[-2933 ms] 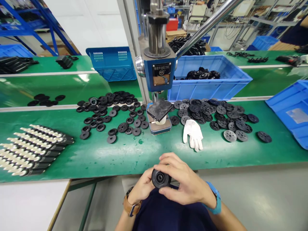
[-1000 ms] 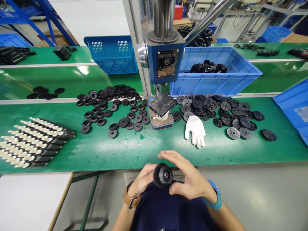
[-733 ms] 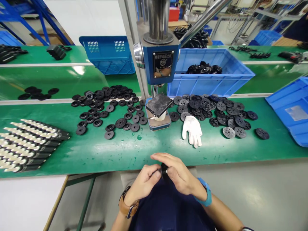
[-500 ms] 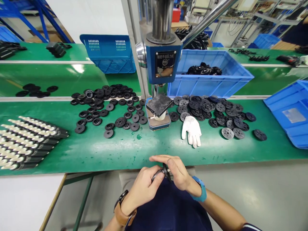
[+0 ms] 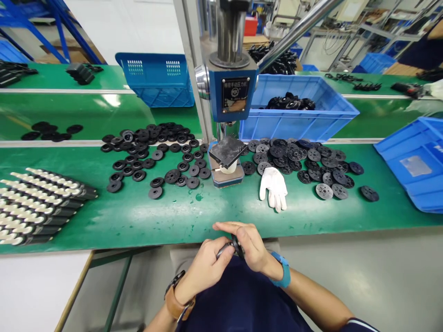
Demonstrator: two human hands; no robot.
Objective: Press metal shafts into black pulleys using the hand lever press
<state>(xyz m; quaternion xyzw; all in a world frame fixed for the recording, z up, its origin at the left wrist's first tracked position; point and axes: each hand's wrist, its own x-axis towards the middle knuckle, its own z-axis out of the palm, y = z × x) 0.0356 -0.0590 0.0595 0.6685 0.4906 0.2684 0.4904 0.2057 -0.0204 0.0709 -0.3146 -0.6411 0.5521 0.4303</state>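
Note:
Both my hands meet just below the near edge of the green bench (image 5: pixel 180 216), in front of my dark shirt. My left hand (image 5: pixel 204 265) and my right hand (image 5: pixel 251 246) are closed on a small black wheel-like part (image 5: pixel 236 246), seen edge-on and mostly hidden by my fingers. A dark stub pokes out of it toward my left fingers. A brown watch sits on my left wrist, a blue band on my right.
A blue hand press (image 5: pixel 230 97) stands mid-bench with a black pad (image 5: pixel 226 152) under it. Small black wheels (image 5: pixel 155 154) lie to its left, flat black discs (image 5: pixel 308 161) to its right, beside a white glove (image 5: pixel 273 186). Rows of white-tipped black parts (image 5: pixel 38 205) lie far left. Blue bins (image 5: pixel 297 110) stand behind.
The black part was face-on to me a second ago; it is now turned edge-on and pinched between both hands. My hands have drawn closer together and slightly lower.

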